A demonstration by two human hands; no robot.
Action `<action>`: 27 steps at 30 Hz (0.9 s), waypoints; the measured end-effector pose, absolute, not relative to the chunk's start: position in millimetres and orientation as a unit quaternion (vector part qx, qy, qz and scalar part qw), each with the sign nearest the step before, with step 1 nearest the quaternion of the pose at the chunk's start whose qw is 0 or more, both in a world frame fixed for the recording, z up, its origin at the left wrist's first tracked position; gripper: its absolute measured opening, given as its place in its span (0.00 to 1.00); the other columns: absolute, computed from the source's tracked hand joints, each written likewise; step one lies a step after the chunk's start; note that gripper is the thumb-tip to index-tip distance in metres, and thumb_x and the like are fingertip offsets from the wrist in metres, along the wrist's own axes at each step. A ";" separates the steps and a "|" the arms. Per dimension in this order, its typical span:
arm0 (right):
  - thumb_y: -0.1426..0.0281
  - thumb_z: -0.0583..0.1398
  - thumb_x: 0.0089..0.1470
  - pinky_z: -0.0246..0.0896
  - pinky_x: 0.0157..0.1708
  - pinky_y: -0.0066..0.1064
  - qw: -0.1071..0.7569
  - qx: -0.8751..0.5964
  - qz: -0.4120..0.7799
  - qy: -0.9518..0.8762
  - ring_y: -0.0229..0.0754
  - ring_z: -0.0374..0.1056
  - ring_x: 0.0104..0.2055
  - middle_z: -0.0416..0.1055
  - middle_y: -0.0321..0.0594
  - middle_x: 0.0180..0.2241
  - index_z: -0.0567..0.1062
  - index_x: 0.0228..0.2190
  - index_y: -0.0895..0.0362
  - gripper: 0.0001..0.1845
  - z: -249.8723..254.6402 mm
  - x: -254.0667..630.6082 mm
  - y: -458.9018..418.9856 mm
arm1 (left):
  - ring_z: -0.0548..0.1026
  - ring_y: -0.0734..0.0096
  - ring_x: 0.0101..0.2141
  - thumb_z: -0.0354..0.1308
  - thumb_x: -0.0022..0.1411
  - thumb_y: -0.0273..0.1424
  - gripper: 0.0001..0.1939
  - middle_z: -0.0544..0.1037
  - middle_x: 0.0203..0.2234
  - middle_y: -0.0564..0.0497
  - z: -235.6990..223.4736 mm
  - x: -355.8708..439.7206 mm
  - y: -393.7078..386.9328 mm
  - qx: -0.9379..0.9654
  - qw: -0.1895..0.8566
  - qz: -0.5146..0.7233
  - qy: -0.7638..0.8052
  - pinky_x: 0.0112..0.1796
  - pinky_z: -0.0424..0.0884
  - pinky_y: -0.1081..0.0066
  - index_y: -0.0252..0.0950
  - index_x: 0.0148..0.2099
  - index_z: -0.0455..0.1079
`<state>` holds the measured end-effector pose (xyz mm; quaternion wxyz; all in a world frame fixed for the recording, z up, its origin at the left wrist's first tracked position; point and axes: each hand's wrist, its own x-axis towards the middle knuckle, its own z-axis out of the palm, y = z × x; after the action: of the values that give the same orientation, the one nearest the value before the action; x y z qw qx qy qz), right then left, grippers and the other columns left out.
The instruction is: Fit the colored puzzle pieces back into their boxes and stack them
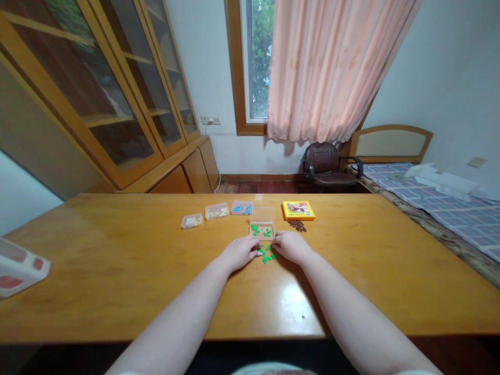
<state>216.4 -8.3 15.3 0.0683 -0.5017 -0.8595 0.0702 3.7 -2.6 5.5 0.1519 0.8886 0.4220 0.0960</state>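
Green plastic pieces (266,253) lie in a loose clump with no clear long axis on a honey-toned wooden worktop (117,271), about midway along it and directly between the two hands. The left hand (239,252) and right hand (292,247) are about equally near, the left at the clump's edge and the right just beside it. Both hands lie palm down with their fingers gently curled, and this view does not show whether either pinches a piece. Around the worktop stand a glass-fronted wooden cabinet (97,88), a window (258,62) with a pale pink curtain (332,67), a brown padded chair (326,165) and a bed with a checked blue cover (441,208). Near the worktop's left edge sits a white-and-red plastic object (17,266). Toward its far edge, three small clear boxes (216,210) with pale and blue contents run in a row toward a flat yellow carton (298,210), and a small heap of brown pieces (297,225) lies just in front of that carton. Directly ahead of the hands, a clear plastic box (262,230) stands open, its lid (262,214) raised behind it, holding more green pieces. Each green piece is tiny and bright, too small for its exact shape to be told.
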 end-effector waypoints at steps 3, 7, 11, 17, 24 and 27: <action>0.71 0.55 0.55 0.59 0.36 0.26 0.074 -0.494 0.064 -0.864 0.41 0.70 0.37 0.75 0.41 0.40 0.79 0.38 0.53 0.14 16.7 215.0 -10.2 | 0.71 0.69 0.37 0.56 0.60 0.35 0.07 0.73 0.37 0.52 2.6 1.9 -0.8 0.888 0.156 0.107 0.418 0.36 0.65 0.73 0.38 0.39 0.67; 0.71 0.55 0.55 0.59 0.36 0.25 0.108 -0.492 0.070 -0.861 0.39 0.70 0.37 0.75 0.39 0.39 0.79 0.37 0.52 0.13 16.8 217.9 -11.5 | 0.71 0.69 0.36 0.56 0.60 0.35 0.07 0.73 0.36 0.52 -0.5 -0.5 1.2 0.883 0.166 0.114 0.423 0.36 0.65 0.73 0.38 0.38 0.67; 0.68 0.56 0.55 0.59 0.36 0.25 0.112 -0.505 0.072 -0.853 0.38 0.69 0.36 0.75 0.39 0.37 0.79 0.34 0.53 0.12 17.1 221.5 -11.1 | 0.71 0.69 0.36 0.56 0.59 0.34 0.06 0.73 0.37 0.52 0.5 -1.2 1.2 0.880 0.174 0.113 0.427 0.37 0.65 0.73 0.38 0.39 0.68; 0.68 0.55 0.55 0.59 0.36 0.26 0.061 -0.516 0.064 -0.852 0.41 0.70 0.37 0.75 0.40 0.37 0.80 0.36 0.52 0.13 18.4 220.5 -11.4 | 0.71 0.69 0.38 0.56 0.59 0.33 0.07 0.73 0.38 0.51 3.8 -1.1 -0.2 0.884 0.186 0.114 0.413 0.39 0.65 0.72 0.38 0.40 0.68; 0.69 0.54 0.55 0.60 0.36 0.28 0.041 -0.502 0.040 -0.863 0.44 0.70 0.37 0.75 0.44 0.38 0.79 0.35 0.56 0.13 15.8 214.8 -10.6 | 0.71 0.68 0.37 0.57 0.58 0.33 0.06 0.74 0.37 0.51 8.0 -0.3 -1.8 0.882 0.202 0.105 0.413 0.38 0.66 0.72 0.38 0.39 0.68; 0.70 0.54 0.55 0.60 0.35 0.27 0.054 -0.500 0.047 -0.863 0.42 0.70 0.36 0.74 0.43 0.37 0.79 0.34 0.55 0.12 16.6 215.8 -11.0 | 0.71 0.68 0.37 0.57 0.58 0.32 0.06 0.74 0.37 0.51 10.0 -0.1 -2.6 0.880 0.203 0.101 0.416 0.38 0.66 0.72 0.38 0.38 0.68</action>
<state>215.8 -11.0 16.6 0.0543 -0.4995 -0.8633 0.0470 -0.1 -2.6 10.0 0.2035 0.8804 0.4163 0.1007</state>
